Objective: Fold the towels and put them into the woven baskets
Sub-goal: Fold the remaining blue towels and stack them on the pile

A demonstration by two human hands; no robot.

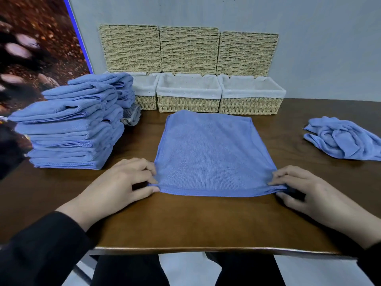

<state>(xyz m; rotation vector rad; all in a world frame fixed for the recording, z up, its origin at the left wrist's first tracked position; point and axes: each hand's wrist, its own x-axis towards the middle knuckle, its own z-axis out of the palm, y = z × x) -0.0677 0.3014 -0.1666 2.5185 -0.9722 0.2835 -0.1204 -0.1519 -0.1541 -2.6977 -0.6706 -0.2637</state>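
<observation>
A blue towel [212, 153] lies spread flat on the brown table [185, 223] in front of me. My left hand [121, 182] pinches its near left corner between thumb and fingers. My right hand [305, 190] pinches its near right corner the same way. Three woven baskets with white liners stand along the wall behind the towel: the left basket [145, 102], the middle basket [188, 104] and the right basket [250, 106]. Their lids stand open against the wall. The middle and right baskets look empty; the left one is partly hidden.
A tall stack of folded blue towels [70, 129] stands at the left, in front of the left basket. A crumpled blue towel [344, 139] lies at the far right. A grey striped cloth [132, 116] peeks out behind the stack. The table's near edge [206, 249] is close to my legs.
</observation>
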